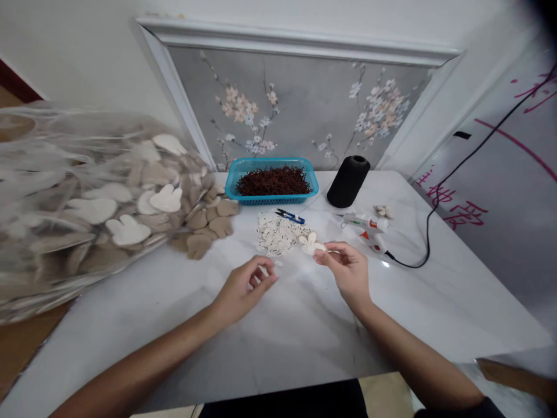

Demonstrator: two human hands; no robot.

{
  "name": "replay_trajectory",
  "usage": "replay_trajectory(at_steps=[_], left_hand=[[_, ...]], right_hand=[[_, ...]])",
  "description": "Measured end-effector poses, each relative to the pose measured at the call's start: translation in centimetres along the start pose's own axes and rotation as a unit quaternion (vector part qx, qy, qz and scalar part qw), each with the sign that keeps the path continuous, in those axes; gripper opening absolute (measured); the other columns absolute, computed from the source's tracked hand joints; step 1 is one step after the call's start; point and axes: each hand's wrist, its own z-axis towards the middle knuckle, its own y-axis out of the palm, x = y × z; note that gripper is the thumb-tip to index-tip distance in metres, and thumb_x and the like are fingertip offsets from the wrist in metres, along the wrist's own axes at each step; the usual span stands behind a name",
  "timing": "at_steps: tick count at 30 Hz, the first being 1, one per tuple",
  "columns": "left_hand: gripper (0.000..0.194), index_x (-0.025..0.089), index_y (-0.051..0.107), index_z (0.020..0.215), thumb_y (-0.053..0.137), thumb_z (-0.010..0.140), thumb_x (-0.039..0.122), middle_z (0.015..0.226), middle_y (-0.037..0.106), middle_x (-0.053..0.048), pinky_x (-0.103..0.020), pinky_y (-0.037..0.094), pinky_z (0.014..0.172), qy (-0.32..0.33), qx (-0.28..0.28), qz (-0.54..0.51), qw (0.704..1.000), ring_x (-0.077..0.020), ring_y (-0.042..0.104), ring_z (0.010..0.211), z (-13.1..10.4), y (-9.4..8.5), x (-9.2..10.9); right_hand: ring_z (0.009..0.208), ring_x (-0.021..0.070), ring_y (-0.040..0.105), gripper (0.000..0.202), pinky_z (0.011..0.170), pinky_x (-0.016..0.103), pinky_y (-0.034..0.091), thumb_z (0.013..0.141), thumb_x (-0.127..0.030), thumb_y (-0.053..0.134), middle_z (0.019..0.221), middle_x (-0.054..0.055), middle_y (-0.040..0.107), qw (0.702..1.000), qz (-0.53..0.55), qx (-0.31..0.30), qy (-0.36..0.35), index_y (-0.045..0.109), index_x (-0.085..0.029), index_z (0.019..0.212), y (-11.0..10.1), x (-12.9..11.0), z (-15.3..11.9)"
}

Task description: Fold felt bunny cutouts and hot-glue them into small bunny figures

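My right hand point(348, 270) pinches a cream, bunny-shaped felt piece point(310, 242) by its lower right edge, between thumb and fingers. The piece is held over the right side of a pile of small white printed tags point(276, 233). My left hand point(243, 287) is just in front of that pile, fingers curled and the thumb apart from the forefinger, with nothing visible between them. A loose white tag point(279, 263) lies close to its fingertips. Blue-handled thread snips point(290, 216) rest at the pile's back edge.
A large clear bag point(87, 197) of felt shapes bulges over the left side, with brown felt pieces point(213, 223) beside it. Behind stand a blue basket point(272, 200) of dark brown strands and a black thread cone point(348, 183). A glue gun point(372, 238) with a black cord lies right.
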Motion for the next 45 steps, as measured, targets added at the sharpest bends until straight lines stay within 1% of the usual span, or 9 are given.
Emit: replay_trajectory(at_steps=[3, 7, 9, 11, 14, 20, 25, 32, 45], left_hand=[[0.035, 0.016, 0.057, 0.088, 0.053, 0.080, 0.050, 0.077, 0.058, 0.001, -0.014, 0.040, 0.058, 0.067, 0.069, 0.039, 0.995, -0.0034, 0.050, 0.062, 1.8, -2.3, 3.5], [0.040, 0.018, 0.059, 0.095, 0.055, 0.078, 0.054, 0.079, 0.061, 0.001, -0.013, 0.037, 0.054, 0.111, 0.112, 0.075, 0.985, -0.0029, 0.050, 0.060, 3.0, -5.2, 8.8], [0.039, 0.018, 0.059, 0.094, 0.055, 0.078, 0.053, 0.082, 0.062, 0.001, -0.013, 0.038, 0.055, 0.127, 0.127, 0.082, 0.980, -0.0029, 0.051, 0.062, 2.8, -6.1, 10.4], [0.037, 0.016, 0.060, 0.092, 0.056, 0.079, 0.050, 0.080, 0.062, 0.001, -0.013, 0.038, 0.056, 0.141, 0.151, 0.074, 0.976, -0.0030, 0.050, 0.061, 2.2, -6.4, 11.2], [0.035, 0.014, 0.060, 0.087, 0.054, 0.080, 0.048, 0.072, 0.061, 0.001, -0.013, 0.038, 0.054, 0.147, 0.168, 0.069, 0.972, -0.0027, 0.049, 0.058, 1.4, -6.4, 10.9], [0.038, 0.017, 0.066, 0.078, 0.056, 0.077, 0.053, 0.060, 0.057, 0.003, -0.012, 0.033, 0.045, 0.109, 0.110, 0.096, 0.983, -0.0029, 0.047, 0.051, 1.2, -6.4, 10.0], [0.037, 0.018, 0.067, 0.073, 0.057, 0.076, 0.053, 0.057, 0.056, 0.003, -0.013, 0.034, 0.044, 0.095, 0.098, 0.058, 0.989, -0.0039, 0.049, 0.050, 1.6, -6.0, 9.9], [0.037, 0.016, 0.066, 0.069, 0.059, 0.075, 0.051, 0.052, 0.052, 0.002, -0.013, 0.031, 0.040, 0.079, 0.097, 0.006, 0.992, -0.0033, 0.045, 0.045, 1.6, -5.9, 10.0], [0.029, 0.014, 0.065, 0.064, 0.061, 0.075, 0.040, 0.045, 0.050, 0.003, -0.010, 0.029, 0.035, 0.136, 0.106, -0.023, 0.985, -0.0014, 0.040, 0.040, 1.6, -5.8, 10.3]], right_hand=[[0.063, 0.0166, 0.067, 0.029, 0.063, 0.031, 0.060, 0.066, -0.033, 0.079, 0.072, 0.000, 0.065, 0.992, 0.108, -0.019, 0.058, 0.061, -0.015, 0.080, 1.1, -2.4, 0.4], [0.057, 0.0138, 0.066, 0.026, 0.057, 0.025, 0.059, 0.064, -0.029, 0.080, 0.064, -0.003, 0.064, 0.980, 0.179, -0.059, 0.056, 0.060, -0.015, 0.075, 2.9, -6.0, 1.0], [0.055, 0.0133, 0.066, 0.025, 0.054, 0.023, 0.058, 0.063, -0.027, 0.080, 0.062, -0.003, 0.065, 0.976, 0.196, -0.079, 0.045, 0.061, -0.015, 0.074, 3.7, -7.5, 1.3], [0.053, 0.0135, 0.066, 0.024, 0.052, 0.022, 0.058, 0.063, -0.027, 0.080, 0.061, -0.003, 0.065, 0.975, 0.204, -0.086, 0.035, 0.060, -0.016, 0.072, 4.3, -8.6, 1.6], [0.053, 0.0141, 0.066, 0.023, 0.050, 0.022, 0.058, 0.064, -0.026, 0.079, 0.063, -0.002, 0.067, 0.975, 0.206, -0.084, 0.019, 0.060, -0.016, 0.069, 4.9, -9.3, 1.8], [0.055, 0.0143, 0.067, 0.020, 0.052, 0.022, 0.059, 0.065, -0.027, 0.079, 0.065, -0.001, 0.068, 0.977, 0.196, -0.082, 0.001, 0.062, -0.016, 0.067, 4.9, -9.2, 2.0], [0.055, 0.0149, 0.067, 0.016, 0.052, 0.023, 0.059, 0.067, -0.027, 0.078, 0.064, -0.001, 0.068, 0.978, 0.192, -0.082, -0.005, 0.065, -0.017, 0.067, 4.7, -9.0, 2.0], [0.054, 0.0156, 0.066, 0.015, 0.051, 0.025, 0.059, 0.067, -0.028, 0.077, 0.063, -0.001, 0.068, 0.976, 0.203, -0.076, -0.009, 0.067, -0.018, 0.067, 4.7, -9.1, 1.8], [0.053, 0.0164, 0.067, 0.009, 0.050, 0.024, 0.058, 0.070, -0.024, 0.074, 0.060, 0.000, 0.068, 0.970, 0.226, -0.087, -0.029, 0.068, -0.018, 0.065, 4.7, -9.5, 1.3]])
